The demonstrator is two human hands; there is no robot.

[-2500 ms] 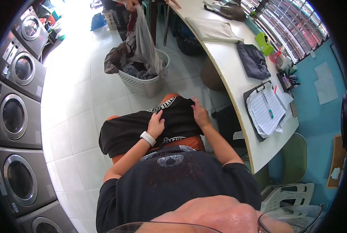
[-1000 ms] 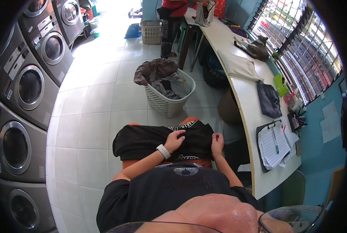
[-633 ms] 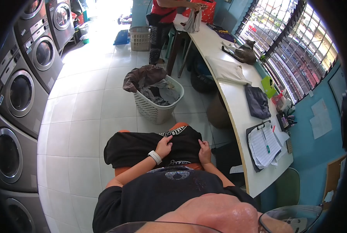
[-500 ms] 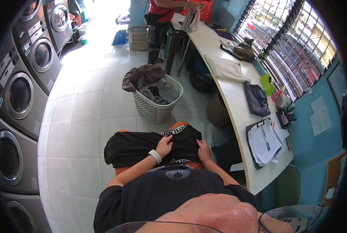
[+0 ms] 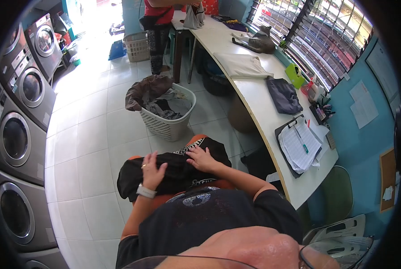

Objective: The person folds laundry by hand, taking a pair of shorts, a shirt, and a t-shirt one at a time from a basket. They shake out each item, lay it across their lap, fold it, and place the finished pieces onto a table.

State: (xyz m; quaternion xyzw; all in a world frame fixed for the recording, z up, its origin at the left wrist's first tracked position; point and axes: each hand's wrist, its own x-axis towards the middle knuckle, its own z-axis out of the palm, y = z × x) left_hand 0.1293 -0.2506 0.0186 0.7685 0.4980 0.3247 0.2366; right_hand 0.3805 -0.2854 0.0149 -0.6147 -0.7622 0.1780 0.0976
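Observation:
A black garment with white lettering [image 5: 173,168] lies spread across my lap. My left hand [image 5: 153,171], wearing a white wristband, rests on the garment's left part with its fingers apart. Flat on the upper right part of the cloth, near the lettering, is my right hand [image 5: 201,159], its fingers spread. Neither hand grips the fabric. Just beyond my knees stands a white laundry basket [image 5: 166,127], filled with grey and dark clothes, with a brown cloth [image 5: 149,89] draped over its left rim.
A long white table [image 5: 265,114] runs along the right, bearing a folded dark garment [image 5: 284,96], a cream cloth [image 5: 240,66], a clipboard [image 5: 299,145] and a cat [image 5: 259,41]. Washing machines [image 5: 16,139] line the left. A person in red [image 5: 159,15] stands at the table's far end.
Both hands have let go of the garment's edges and now lie open on it. My left hand has moved left, and my right hand has moved inward and up. The view has shifted.

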